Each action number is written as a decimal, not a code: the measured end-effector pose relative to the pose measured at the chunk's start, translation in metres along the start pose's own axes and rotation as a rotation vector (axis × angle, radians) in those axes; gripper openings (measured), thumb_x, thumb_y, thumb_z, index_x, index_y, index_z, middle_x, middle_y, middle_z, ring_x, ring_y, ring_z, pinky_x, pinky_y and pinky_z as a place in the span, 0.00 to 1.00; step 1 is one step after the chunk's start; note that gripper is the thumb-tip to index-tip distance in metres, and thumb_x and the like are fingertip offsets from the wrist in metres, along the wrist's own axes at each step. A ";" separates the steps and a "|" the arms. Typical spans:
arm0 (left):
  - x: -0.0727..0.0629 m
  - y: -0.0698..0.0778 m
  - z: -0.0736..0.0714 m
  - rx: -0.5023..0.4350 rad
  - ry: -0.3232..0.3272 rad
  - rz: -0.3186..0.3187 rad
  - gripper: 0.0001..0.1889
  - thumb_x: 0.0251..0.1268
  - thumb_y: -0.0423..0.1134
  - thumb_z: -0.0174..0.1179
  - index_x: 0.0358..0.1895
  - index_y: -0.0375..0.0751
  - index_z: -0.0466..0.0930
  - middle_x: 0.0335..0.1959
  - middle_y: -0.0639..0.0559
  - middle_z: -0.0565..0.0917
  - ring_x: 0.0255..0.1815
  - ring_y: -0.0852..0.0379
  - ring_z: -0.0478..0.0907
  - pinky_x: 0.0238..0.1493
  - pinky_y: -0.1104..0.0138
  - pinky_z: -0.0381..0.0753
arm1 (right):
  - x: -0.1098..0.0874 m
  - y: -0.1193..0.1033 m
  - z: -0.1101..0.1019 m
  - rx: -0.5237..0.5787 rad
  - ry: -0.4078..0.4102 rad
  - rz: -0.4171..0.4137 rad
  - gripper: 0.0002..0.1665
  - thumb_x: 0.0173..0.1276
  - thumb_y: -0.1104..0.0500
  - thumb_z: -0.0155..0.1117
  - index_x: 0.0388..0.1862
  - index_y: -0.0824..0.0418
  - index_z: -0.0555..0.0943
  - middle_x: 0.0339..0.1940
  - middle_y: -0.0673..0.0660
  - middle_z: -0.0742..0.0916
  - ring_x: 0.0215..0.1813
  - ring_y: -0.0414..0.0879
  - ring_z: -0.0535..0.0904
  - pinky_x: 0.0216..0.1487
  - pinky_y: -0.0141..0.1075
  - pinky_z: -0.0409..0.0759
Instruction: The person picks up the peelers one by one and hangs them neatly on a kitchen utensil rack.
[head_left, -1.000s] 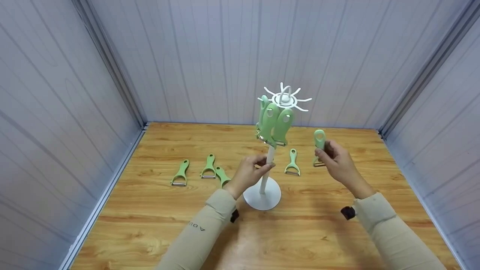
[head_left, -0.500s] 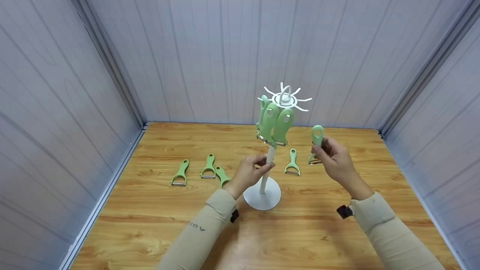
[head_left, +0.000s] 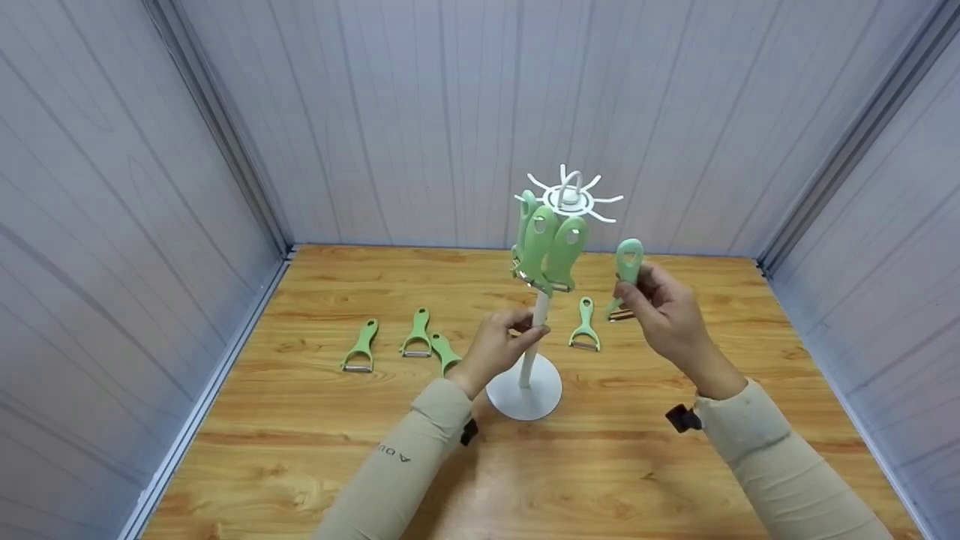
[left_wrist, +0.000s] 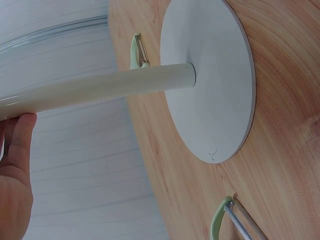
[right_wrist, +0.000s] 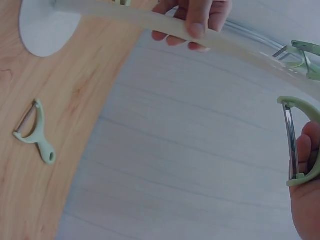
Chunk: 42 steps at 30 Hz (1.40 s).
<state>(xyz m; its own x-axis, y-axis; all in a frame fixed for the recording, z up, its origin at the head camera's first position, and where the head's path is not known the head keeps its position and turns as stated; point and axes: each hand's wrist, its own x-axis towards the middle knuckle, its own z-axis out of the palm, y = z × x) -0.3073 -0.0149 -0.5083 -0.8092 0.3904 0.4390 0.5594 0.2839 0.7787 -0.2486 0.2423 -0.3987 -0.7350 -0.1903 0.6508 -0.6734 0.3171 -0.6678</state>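
A white stand [head_left: 527, 367] with a round base and a ring of hooks on top stands upright on the table. My left hand [head_left: 499, 346] grips its pole [left_wrist: 100, 89] partway up. Several green peelers [head_left: 538, 244] hang by their handle holes from the hooks on its near left side. To the right of the stand, my right hand [head_left: 671, 319] pinches a pale green peeler [head_left: 628, 259] by the handle, its hole end up and its blade [right_wrist: 291, 142] down, apart from the hooks. Bare hooks [head_left: 606, 199] point toward the right and back.
One pale green peeler [head_left: 586, 326] lies on the wooden table [head_left: 337, 450] just right of the stand. Left of it lie a green peeler [head_left: 362, 347], another peeler [head_left: 418, 334] and a third peeler [head_left: 444, 351], partly behind my left hand. Panel walls [head_left: 480, 120] enclose the table.
My right hand has moved up and to the left with its peeler, closer to the stand. The left hand, the stand and the other peelers have stayed where they were.
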 end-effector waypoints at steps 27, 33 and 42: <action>0.000 0.002 -0.001 0.013 -0.007 -0.012 0.12 0.79 0.42 0.68 0.53 0.37 0.91 0.42 0.43 0.93 0.46 0.48 0.92 0.50 0.56 0.92 | 0.033 -0.028 0.016 0.063 -0.020 0.001 0.09 0.79 0.76 0.59 0.53 0.81 0.80 0.37 0.48 0.86 0.37 0.36 0.84 0.40 0.26 0.86; 0.000 0.002 0.000 0.019 -0.004 -0.006 0.11 0.78 0.42 0.69 0.51 0.38 0.91 0.41 0.45 0.93 0.45 0.49 0.92 0.48 0.60 0.92 | 0.034 -0.026 0.019 0.071 -0.026 0.023 0.09 0.79 0.76 0.59 0.54 0.80 0.79 0.37 0.51 0.86 0.37 0.37 0.83 0.39 0.26 0.86; 0.000 0.002 0.000 -0.004 -0.010 -0.016 0.11 0.78 0.40 0.69 0.54 0.38 0.90 0.43 0.43 0.93 0.47 0.49 0.91 0.52 0.54 0.92 | 0.035 -0.025 0.022 0.091 -0.071 0.060 0.14 0.80 0.76 0.56 0.60 0.81 0.78 0.41 0.64 0.86 0.42 0.39 0.85 0.44 0.27 0.86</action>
<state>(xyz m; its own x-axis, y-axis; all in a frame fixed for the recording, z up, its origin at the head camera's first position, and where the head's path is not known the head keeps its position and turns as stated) -0.3061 -0.0146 -0.5063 -0.8164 0.3948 0.4214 0.5453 0.2868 0.7876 -0.2593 0.2072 -0.3667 -0.7757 -0.2397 0.5838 -0.6302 0.2446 -0.7369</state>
